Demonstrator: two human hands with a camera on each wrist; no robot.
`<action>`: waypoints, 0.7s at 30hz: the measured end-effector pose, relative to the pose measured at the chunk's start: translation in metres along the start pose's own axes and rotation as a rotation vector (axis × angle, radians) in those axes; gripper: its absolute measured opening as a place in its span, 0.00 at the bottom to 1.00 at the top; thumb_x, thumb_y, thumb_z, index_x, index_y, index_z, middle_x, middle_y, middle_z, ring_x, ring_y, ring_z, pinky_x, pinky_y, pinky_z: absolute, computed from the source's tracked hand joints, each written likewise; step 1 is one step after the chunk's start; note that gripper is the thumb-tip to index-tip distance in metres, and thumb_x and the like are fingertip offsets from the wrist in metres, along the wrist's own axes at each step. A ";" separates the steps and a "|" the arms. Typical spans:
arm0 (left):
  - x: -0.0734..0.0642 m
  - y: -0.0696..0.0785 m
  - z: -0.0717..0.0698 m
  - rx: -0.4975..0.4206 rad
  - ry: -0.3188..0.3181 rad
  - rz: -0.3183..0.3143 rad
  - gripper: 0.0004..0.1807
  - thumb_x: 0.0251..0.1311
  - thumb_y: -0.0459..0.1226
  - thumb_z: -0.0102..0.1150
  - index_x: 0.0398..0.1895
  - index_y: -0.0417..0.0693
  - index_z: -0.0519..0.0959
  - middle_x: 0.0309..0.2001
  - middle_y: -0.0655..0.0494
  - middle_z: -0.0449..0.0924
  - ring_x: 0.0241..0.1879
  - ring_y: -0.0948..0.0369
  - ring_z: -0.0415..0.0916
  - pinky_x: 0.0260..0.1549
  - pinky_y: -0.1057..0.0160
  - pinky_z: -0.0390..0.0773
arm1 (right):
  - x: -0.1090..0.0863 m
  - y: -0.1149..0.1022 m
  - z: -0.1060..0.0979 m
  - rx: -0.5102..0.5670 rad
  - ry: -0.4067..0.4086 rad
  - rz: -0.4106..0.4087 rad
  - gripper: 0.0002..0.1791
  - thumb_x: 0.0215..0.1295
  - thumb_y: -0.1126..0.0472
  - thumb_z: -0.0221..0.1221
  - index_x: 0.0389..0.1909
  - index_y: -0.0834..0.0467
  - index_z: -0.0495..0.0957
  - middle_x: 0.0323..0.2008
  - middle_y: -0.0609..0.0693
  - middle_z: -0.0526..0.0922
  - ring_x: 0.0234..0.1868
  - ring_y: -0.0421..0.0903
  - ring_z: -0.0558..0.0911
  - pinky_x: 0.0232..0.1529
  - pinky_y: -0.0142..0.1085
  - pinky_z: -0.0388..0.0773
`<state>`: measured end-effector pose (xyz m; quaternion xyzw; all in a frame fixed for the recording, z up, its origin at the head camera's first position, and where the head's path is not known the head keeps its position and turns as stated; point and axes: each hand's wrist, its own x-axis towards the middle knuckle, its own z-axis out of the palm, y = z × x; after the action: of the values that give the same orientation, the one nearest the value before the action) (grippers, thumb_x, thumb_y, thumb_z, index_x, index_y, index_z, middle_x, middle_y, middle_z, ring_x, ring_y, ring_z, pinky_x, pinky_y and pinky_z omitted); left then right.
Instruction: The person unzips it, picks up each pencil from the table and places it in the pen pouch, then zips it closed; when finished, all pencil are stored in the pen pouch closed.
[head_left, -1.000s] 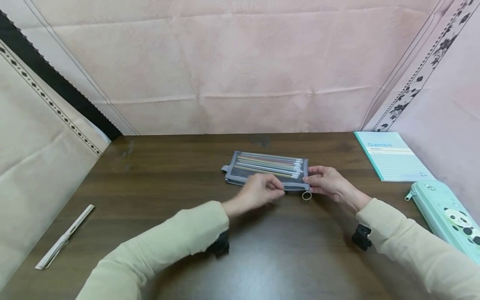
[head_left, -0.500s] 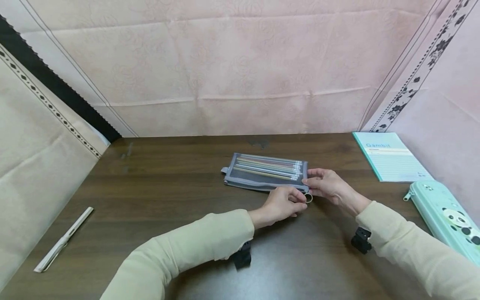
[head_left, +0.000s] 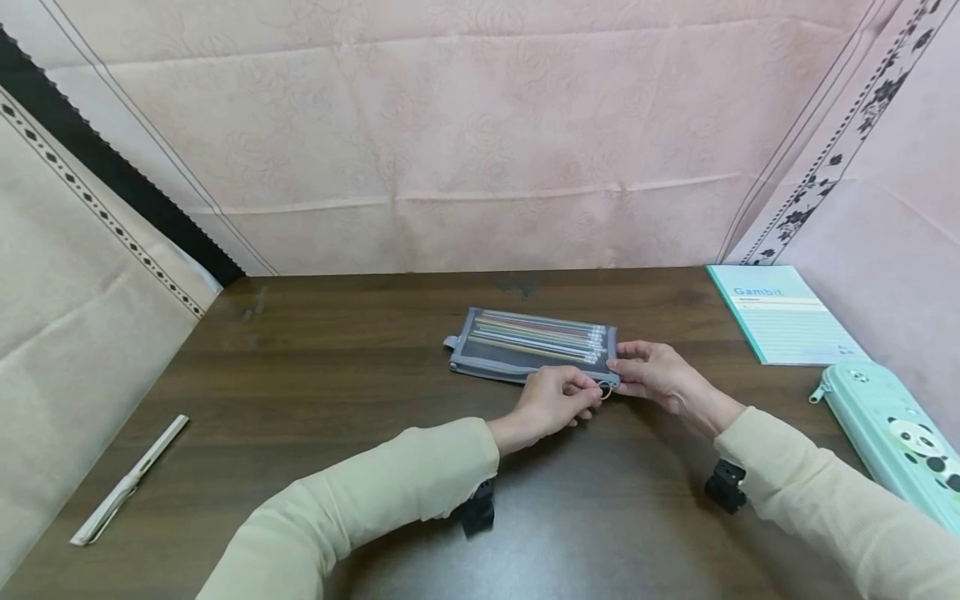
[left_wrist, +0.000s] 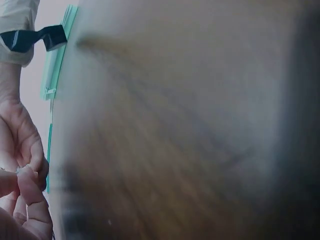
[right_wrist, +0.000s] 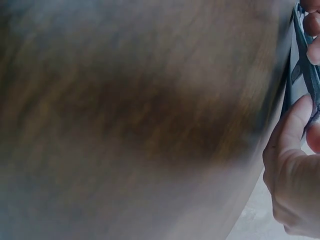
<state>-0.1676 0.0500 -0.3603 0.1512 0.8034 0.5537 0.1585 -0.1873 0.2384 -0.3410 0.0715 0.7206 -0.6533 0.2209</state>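
A grey pencil pouch [head_left: 525,367] with a see-through top lies mid-table in the head view, several pencils [head_left: 536,333] showing inside. My right hand [head_left: 667,379] grips its right end between thumb and fingers. At the front right corner my left hand [head_left: 551,402] pinches a round ring pull [head_left: 606,390] on the zipper. In the right wrist view, the pouch's zipped edge [right_wrist: 309,70] runs along the right margin, beside my right hand [right_wrist: 292,165]. The left wrist view catches both hands close together at the lower left; the ring is mostly hidden there.
A mint pencil case [head_left: 892,433] with a panda lies at the right, near a light blue notebook [head_left: 787,317]. A thin silvery-white, stick-like item [head_left: 131,479] rests at the left. Pale cloth [head_left: 480,150] hangs behind the brown table [head_left: 337,358].
My left hand has moved right from the pouch's front edge to the ring and taken hold of it, then shifted slightly left with it. My right hand stays at the pouch's end.
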 end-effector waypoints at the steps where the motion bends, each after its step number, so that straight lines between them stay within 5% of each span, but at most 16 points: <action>1: 0.000 0.000 -0.001 0.004 0.003 0.001 0.04 0.60 0.37 0.60 0.32 0.45 0.82 0.28 0.55 0.85 0.21 0.69 0.77 0.19 0.71 0.78 | 0.000 0.000 0.001 0.002 -0.001 -0.001 0.34 0.69 0.64 0.52 0.68 0.71 0.47 0.33 0.46 0.78 0.31 0.35 0.79 0.37 0.27 0.81; 13: 0.006 0.000 -0.019 0.108 -0.016 -0.065 0.06 0.60 0.36 0.60 0.30 0.44 0.84 0.21 0.59 0.84 0.19 0.68 0.78 0.18 0.72 0.77 | -0.001 0.000 0.005 0.014 0.015 -0.031 0.33 0.69 0.68 0.48 0.69 0.72 0.46 0.32 0.45 0.78 0.31 0.34 0.78 0.35 0.26 0.80; 21: 0.002 -0.006 -0.050 0.194 -0.003 -0.128 0.06 0.60 0.36 0.59 0.28 0.46 0.84 0.21 0.60 0.83 0.19 0.66 0.79 0.21 0.71 0.78 | -0.002 -0.001 -0.001 0.028 0.017 -0.034 0.33 0.69 0.68 0.49 0.69 0.71 0.46 0.31 0.44 0.80 0.31 0.35 0.79 0.35 0.27 0.80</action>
<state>-0.1911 0.0063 -0.3493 0.1149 0.8611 0.4616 0.1793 -0.1863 0.2393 -0.3398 0.0681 0.7143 -0.6665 0.2026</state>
